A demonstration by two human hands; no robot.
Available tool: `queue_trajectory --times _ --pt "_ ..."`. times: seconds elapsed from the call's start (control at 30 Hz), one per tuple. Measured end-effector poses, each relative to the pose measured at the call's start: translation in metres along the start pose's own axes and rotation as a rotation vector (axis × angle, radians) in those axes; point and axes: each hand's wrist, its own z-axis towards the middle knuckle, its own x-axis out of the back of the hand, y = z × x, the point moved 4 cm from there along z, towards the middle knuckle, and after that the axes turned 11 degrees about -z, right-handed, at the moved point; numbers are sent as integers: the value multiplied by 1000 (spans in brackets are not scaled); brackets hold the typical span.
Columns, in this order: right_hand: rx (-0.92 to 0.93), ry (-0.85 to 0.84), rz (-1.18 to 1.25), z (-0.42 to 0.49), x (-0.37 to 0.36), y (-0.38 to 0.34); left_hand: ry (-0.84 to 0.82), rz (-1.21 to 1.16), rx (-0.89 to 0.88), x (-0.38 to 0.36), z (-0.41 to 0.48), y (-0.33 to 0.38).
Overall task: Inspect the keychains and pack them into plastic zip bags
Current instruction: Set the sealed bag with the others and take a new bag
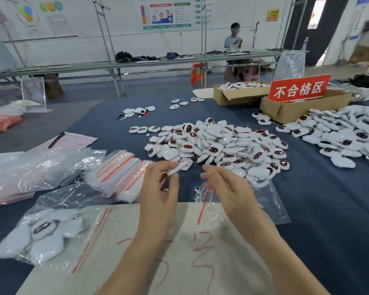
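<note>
Pale card [126, 262] marked with red scribbles lies nearest, on the blue-covered table [320, 209], and both forearms reach out over it. The left hand [158, 194] pinches a white keychain [178, 168] between its fingertips, held up edge-on above the far edge of the card. The right hand [224, 186] hovers just beside it with its fingers curled, over the mouth of a clear zip bag [266, 207] whose red strip runs down onto the card (the thumb is hidden, so I cannot tell whether the fingers actually grip the bag).

Just beyond both hands rises a large heap of keychains [217, 143], white with dark oval faces, its near side reaching the far part of the zip bag. Left of the left hand sits a stack of empty zip bags [119, 173], fanned and tilted. Nearer, at the lower left, a filled bag [43, 235] of keychains lies partly on the card, its red strip toward the middle. Farther left a pen [56, 139] rests on pink paper [77, 141]. Off to the right a second heap [345, 135] spreads against a cardboard box [285, 111] that carries a red sign [299, 89].
</note>
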Motion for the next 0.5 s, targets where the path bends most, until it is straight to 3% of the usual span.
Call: queue_trajectory --times 0.1,0.27,0.43,0.5 --pt "-91 -81 309 11 -16 -6 -87 213 -265 -10 -9 14" --pt "-163 -55 519 17 -21 12 -223 296 -336 -19 -20 14" --pt "-58 51 300 18 -5 15 -62 -11 12 -20 -19 16" --pt "-40 73 247 17 -3 14 -97 -166 223 -24 -19 9"
